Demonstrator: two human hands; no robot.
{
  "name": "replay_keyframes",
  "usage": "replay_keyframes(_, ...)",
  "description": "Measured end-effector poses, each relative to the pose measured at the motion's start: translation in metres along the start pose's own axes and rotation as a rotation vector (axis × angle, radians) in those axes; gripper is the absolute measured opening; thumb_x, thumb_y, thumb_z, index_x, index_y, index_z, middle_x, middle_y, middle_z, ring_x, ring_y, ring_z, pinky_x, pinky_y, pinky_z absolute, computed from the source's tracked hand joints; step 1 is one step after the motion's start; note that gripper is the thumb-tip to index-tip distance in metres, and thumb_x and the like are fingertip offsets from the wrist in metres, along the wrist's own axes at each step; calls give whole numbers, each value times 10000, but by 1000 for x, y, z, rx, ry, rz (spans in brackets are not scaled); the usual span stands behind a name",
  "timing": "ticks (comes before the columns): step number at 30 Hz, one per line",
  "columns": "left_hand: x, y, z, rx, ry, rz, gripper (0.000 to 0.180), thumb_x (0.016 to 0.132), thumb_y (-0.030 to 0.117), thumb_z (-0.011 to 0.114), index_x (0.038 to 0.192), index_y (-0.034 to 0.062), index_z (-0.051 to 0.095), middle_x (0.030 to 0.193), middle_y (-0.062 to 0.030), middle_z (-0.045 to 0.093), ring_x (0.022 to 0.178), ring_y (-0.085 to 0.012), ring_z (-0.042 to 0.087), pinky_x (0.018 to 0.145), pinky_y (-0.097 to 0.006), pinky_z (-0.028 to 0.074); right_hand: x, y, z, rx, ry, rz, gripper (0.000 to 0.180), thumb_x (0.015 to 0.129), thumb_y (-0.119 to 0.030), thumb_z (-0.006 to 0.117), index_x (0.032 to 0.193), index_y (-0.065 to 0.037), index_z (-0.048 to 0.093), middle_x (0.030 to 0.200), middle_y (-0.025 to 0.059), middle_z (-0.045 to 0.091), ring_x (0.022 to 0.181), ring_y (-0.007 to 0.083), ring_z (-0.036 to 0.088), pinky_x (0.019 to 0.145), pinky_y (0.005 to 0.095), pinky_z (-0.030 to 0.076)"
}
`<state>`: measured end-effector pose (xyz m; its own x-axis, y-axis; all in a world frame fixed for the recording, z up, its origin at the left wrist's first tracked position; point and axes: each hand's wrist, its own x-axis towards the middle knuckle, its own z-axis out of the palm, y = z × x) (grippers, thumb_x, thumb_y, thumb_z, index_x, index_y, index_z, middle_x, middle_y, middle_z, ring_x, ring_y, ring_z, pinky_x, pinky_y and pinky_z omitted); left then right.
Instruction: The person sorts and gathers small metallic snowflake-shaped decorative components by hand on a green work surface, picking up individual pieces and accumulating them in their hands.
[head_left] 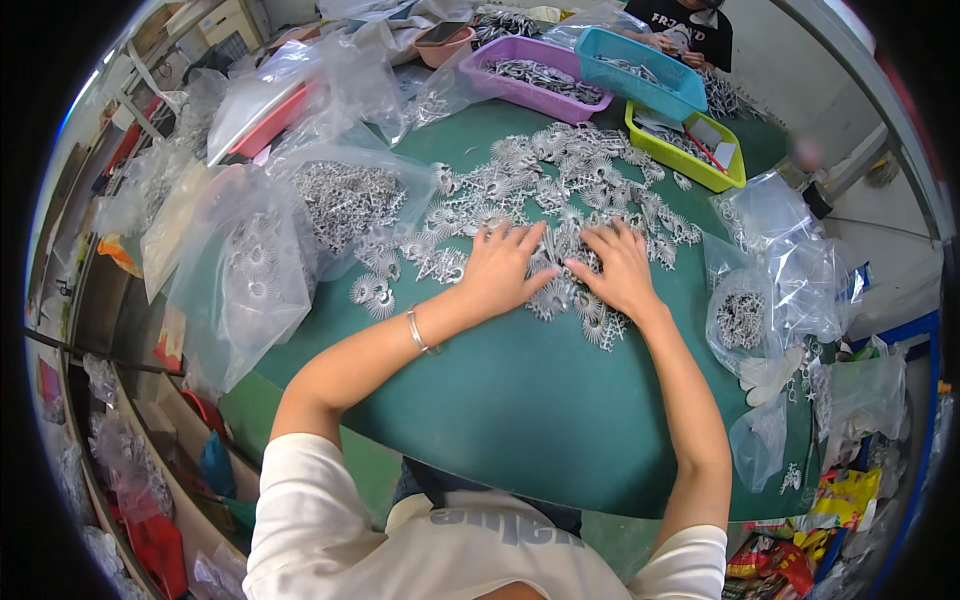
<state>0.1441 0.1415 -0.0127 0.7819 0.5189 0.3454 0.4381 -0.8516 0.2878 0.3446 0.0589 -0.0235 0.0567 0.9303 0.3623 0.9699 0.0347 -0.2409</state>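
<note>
My left hand [500, 268] and my right hand [620, 268] lie palm down at the near side of a spread of small silver metal pieces [560, 165]. Fingers are apart on both hands, and the thumbs point toward each other. Between the thumbs is a small heap of these pieces [558, 282], some shaped like fans with thin spokes. Both hands touch the pieces and grip none that I can see; what lies under the palms is hidden. A silver bangle [416, 332] circles my left wrist. The green tabletop [480, 400] shows nearer to me.
Left of the spread sits a clear plastic bag [350, 205] full of metal pieces; another bag [742, 315] lies right. Purple [490, 85], blue [650, 92] and lime green trays [690, 170] stand at the back. Another person [700, 35] works at the far side.
</note>
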Motion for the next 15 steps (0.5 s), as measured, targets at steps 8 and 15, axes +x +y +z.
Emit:
replay_keyframes(8, -60, 27, -20, -124, -47, 237, 597, 768, 130, 658, 1298, 44, 398, 1099, -172, 464, 992, -339, 457, 912, -427, 371, -88, -31, -52, 30, -130, -130, 343, 762, -300, 663, 1035, -93, 632, 1156, 44, 561, 1189, 284, 436, 1038, 551, 214)
replay_keyframes(15, -105, 30, -37, -298, -110, 266, 435, 771, 48, 629, 1186, 56, 498, 1038, -144, 504, 1000, -318, 487, 806, -395, 452, -113, -30, -77, 89, -104, 105, 483, 743, -259, 689, 1169, -74, 555, 1277, 124, 468, 1183, 317, 434, 1036, 529, 231)
